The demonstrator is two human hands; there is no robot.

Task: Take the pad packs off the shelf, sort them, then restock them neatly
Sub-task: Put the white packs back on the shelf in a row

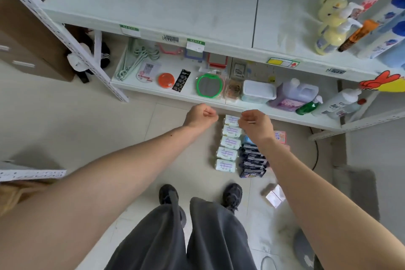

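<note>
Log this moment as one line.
stage: sorting | pads: rows on floor | left hand: fist, empty | right hand: curled, contents unclear

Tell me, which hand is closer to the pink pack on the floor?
The right hand is closer. It hangs just left of the small pink pad pack on the floor in the picture. The left hand is farther left, beyond the row of white packs.

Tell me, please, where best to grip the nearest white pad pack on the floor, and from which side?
Grip the nearest white pack across its short sides, coming from above. It lies flat at the end of its row, with the dark packs close on its right, so probably only its top, front and left are free.
</note>
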